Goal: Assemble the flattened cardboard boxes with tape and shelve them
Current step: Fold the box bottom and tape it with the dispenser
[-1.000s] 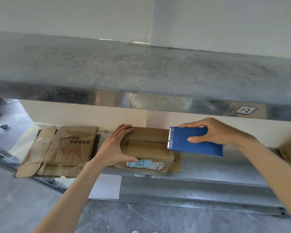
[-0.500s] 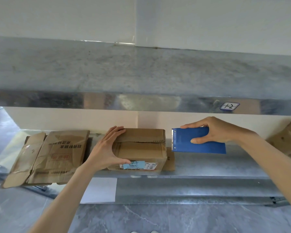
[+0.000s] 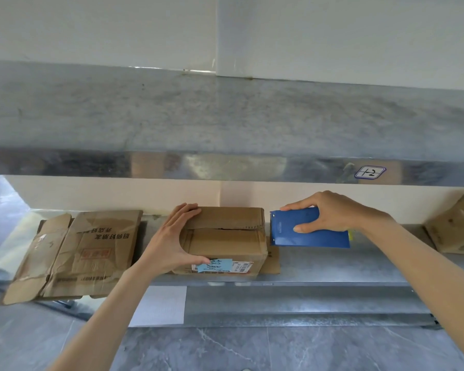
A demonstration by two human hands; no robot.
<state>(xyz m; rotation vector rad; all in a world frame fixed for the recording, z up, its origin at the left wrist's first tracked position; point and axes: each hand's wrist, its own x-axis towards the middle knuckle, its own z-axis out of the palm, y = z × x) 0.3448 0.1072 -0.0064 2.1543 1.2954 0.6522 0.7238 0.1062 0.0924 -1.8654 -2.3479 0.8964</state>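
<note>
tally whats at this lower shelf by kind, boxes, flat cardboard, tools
assembled cardboard boxes: 2
flattened cardboard pile, left (pieces in it unclear): 1
flat cardboard under the middle box: 1
blue tape dispenser: 1
total: 5

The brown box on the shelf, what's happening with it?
A person is putting a made-up cardboard box on a metal shelf. Their left hand holds the box's left end, fingers on top and thumb at the front. Their right hand holds a blue tape cutter just beside the box's right side, toothed edge facing it. A flattened box lies to the left, not yet made up.
</note>
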